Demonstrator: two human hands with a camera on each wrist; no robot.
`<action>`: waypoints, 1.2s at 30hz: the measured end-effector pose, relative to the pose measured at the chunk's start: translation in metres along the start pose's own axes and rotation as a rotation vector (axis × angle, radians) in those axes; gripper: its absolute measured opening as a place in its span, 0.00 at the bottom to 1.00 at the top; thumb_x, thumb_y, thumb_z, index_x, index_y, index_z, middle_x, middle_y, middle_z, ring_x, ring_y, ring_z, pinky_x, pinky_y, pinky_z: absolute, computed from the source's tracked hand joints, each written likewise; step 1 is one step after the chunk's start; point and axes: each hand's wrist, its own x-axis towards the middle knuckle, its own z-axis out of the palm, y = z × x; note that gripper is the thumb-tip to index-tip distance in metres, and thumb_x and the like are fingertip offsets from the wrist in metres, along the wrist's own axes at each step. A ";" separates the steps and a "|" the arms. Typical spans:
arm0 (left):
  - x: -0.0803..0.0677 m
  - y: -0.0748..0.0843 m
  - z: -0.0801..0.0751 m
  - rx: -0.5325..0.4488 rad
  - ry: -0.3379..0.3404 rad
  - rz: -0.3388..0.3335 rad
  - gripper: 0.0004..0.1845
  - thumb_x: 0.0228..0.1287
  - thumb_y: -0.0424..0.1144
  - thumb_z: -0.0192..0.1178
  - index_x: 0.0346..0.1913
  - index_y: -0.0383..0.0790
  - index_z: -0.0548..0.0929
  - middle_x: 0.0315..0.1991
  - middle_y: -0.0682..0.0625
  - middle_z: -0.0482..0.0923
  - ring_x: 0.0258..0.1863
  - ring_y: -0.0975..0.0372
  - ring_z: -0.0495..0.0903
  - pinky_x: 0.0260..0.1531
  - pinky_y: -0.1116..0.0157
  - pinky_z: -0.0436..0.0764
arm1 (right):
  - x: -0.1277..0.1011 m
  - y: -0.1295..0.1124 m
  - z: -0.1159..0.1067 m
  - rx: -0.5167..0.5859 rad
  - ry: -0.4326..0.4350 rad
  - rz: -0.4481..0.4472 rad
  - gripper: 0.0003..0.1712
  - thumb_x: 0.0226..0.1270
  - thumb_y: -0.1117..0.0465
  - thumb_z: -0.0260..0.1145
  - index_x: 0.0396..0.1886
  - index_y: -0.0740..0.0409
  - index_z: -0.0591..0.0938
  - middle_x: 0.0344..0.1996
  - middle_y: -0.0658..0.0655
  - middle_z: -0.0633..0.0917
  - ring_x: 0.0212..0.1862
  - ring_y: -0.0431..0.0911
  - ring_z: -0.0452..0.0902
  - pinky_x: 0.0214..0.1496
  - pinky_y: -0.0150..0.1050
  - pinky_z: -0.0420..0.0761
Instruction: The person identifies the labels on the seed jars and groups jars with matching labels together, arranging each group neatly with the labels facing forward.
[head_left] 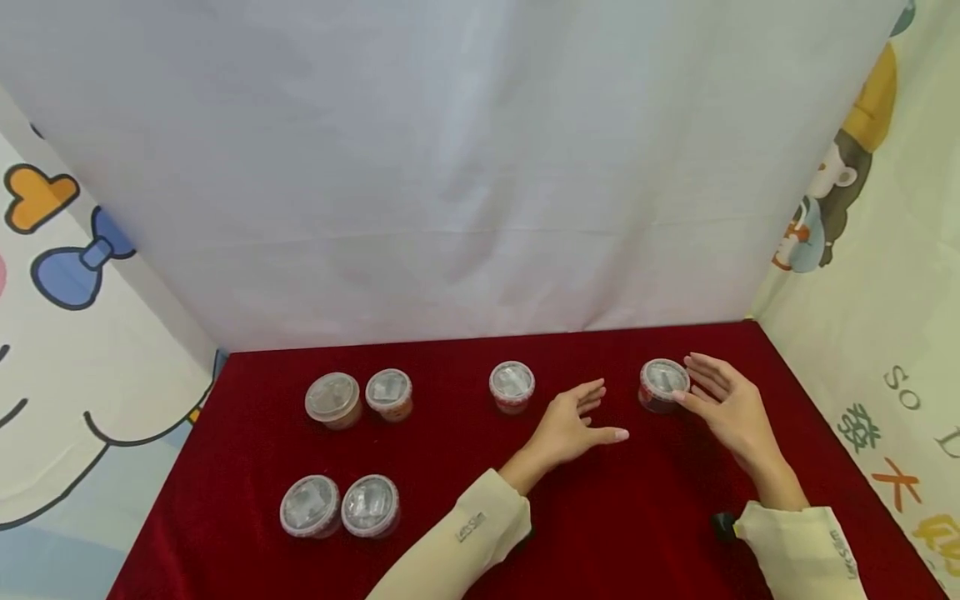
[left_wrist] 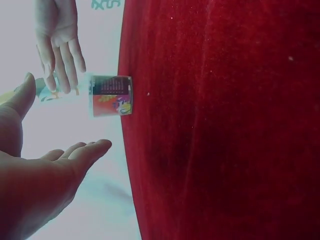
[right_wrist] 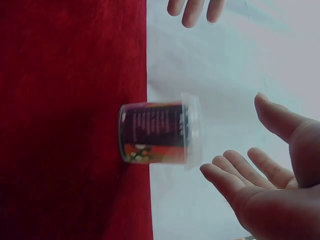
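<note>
A small plastic tub point(head_left: 661, 392) with a clear lid and a printed dark, red and green label stands upright at the back right of the red cloth. Just to its right is my right hand point(head_left: 727, 406), thumb and fingers spread apart, the fingertips close to the lid's rim. In the right wrist view the tub point(right_wrist: 155, 132) shows its label side on. My left hand point(head_left: 567, 426) hovers left of the tub, thumb out and fingers loosely extended, with nothing in it. Behind it to the left stands another lidded tub point(head_left: 512, 387).
At the left of the red cloth point(head_left: 450, 467) are two tubs at the back, one wide tub point(head_left: 333, 400) and one smaller tub point(head_left: 390, 393). Nearer me sit two more, a tub point(head_left: 310, 505) beside another tub point(head_left: 371, 505). A white curtain point(head_left: 465, 208) hangs behind the table.
</note>
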 end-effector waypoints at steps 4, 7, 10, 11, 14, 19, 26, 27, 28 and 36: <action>0.009 -0.003 0.003 0.029 0.007 0.016 0.44 0.66 0.34 0.76 0.80 0.32 0.64 0.75 0.36 0.71 0.74 0.46 0.72 0.69 0.57 0.77 | 0.000 0.007 -0.004 -0.067 0.008 0.035 0.38 0.72 0.68 0.73 0.76 0.73 0.67 0.65 0.49 0.79 0.63 0.26 0.74 0.59 0.21 0.77; 0.014 -0.006 0.005 0.047 0.012 0.020 0.44 0.66 0.35 0.76 0.81 0.33 0.65 0.75 0.38 0.71 0.74 0.47 0.73 0.69 0.57 0.76 | 0.001 0.012 -0.005 -0.110 -0.003 0.074 0.40 0.73 0.67 0.73 0.78 0.71 0.65 0.71 0.69 0.74 0.71 0.42 0.74 0.59 0.20 0.76; 0.018 -0.007 0.006 0.053 0.017 0.016 0.44 0.67 0.35 0.75 0.81 0.33 0.64 0.76 0.39 0.71 0.75 0.48 0.72 0.71 0.55 0.75 | 0.001 0.017 -0.005 -0.119 -0.019 0.105 0.41 0.73 0.67 0.72 0.79 0.71 0.63 0.74 0.75 0.69 0.75 0.62 0.69 0.58 0.18 0.75; 0.019 -0.007 0.007 0.053 0.020 0.015 0.44 0.67 0.35 0.75 0.81 0.34 0.64 0.76 0.39 0.71 0.75 0.48 0.72 0.71 0.55 0.75 | 0.000 0.018 -0.005 -0.117 -0.023 0.115 0.42 0.74 0.67 0.72 0.80 0.71 0.62 0.75 0.75 0.69 0.76 0.66 0.67 0.58 0.18 0.75; 0.022 -0.008 0.009 0.046 0.024 0.014 0.45 0.67 0.35 0.75 0.81 0.34 0.63 0.76 0.39 0.70 0.75 0.47 0.71 0.71 0.54 0.74 | 0.000 0.022 -0.006 -0.112 -0.031 0.138 0.44 0.73 0.68 0.72 0.81 0.72 0.60 0.76 0.75 0.67 0.76 0.71 0.63 0.56 0.15 0.74; 0.030 -0.008 0.014 0.048 0.038 0.012 0.45 0.66 0.36 0.75 0.81 0.35 0.64 0.76 0.40 0.71 0.75 0.48 0.71 0.72 0.54 0.74 | -0.002 0.027 -0.006 -0.114 -0.029 0.142 0.44 0.72 0.69 0.72 0.80 0.74 0.60 0.76 0.78 0.66 0.75 0.72 0.63 0.56 0.15 0.73; 0.039 -0.010 0.023 0.072 0.039 0.017 0.45 0.65 0.35 0.77 0.81 0.34 0.65 0.75 0.39 0.72 0.74 0.47 0.72 0.72 0.54 0.74 | -0.004 0.035 -0.006 -0.125 -0.040 0.154 0.44 0.73 0.69 0.71 0.80 0.75 0.59 0.76 0.78 0.65 0.75 0.72 0.64 0.56 0.14 0.72; 0.040 -0.010 0.024 0.073 0.037 0.021 0.45 0.65 0.35 0.77 0.80 0.34 0.65 0.75 0.39 0.72 0.74 0.47 0.72 0.71 0.54 0.74 | -0.004 0.036 -0.005 -0.128 -0.041 0.158 0.44 0.73 0.69 0.71 0.80 0.75 0.59 0.76 0.78 0.65 0.75 0.72 0.64 0.56 0.14 0.72; 0.042 -0.011 0.026 0.073 0.036 0.026 0.45 0.65 0.34 0.77 0.80 0.33 0.65 0.75 0.39 0.72 0.74 0.46 0.72 0.71 0.54 0.74 | -0.004 0.036 -0.005 -0.127 -0.043 0.163 0.44 0.72 0.69 0.71 0.80 0.75 0.59 0.76 0.78 0.65 0.76 0.71 0.64 0.56 0.14 0.72; 0.048 -0.010 0.031 0.071 0.048 0.034 0.44 0.65 0.35 0.76 0.80 0.32 0.65 0.75 0.37 0.72 0.74 0.45 0.72 0.71 0.52 0.74 | 0.001 0.039 -0.001 -0.117 -0.054 0.192 0.46 0.72 0.69 0.72 0.81 0.74 0.58 0.77 0.77 0.64 0.76 0.69 0.64 0.58 0.17 0.74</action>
